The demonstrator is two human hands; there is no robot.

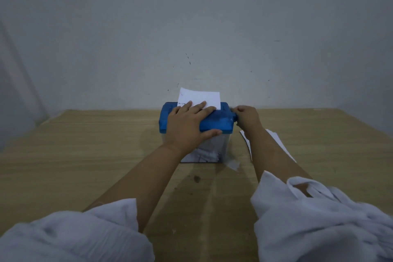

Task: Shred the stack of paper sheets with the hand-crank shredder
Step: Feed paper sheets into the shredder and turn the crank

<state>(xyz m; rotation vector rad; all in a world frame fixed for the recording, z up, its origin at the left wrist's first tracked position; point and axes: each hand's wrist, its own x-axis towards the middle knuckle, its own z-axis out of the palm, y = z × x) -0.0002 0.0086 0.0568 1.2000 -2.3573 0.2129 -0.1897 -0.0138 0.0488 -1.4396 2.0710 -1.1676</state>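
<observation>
One sheet (200,98) stands upright in the slot of the blue shredder (219,122), at 12 o'clock on its lid, with its long edge running from 9 to 3 o'clock. The shredder tops a clear bin (212,147) holding pale shreds, set on the wooden table (85,144) near the wall.

The left hand (187,122) lies flat on the lid, its fingers straight and reaching to the foot of the sheet, and its thumb stretched along the near edge; it presses and grasps nothing. At 3 o'clock the right hand (247,116) has its fingers curled round the crank (234,115), of which only a blue stub shows.

The crank axis lies along the sheet's long edge, so turning should draw the paper straight down. The remaining stack (276,140) lies at 4 o'clock under the right forearm, nearer the right hand.
</observation>
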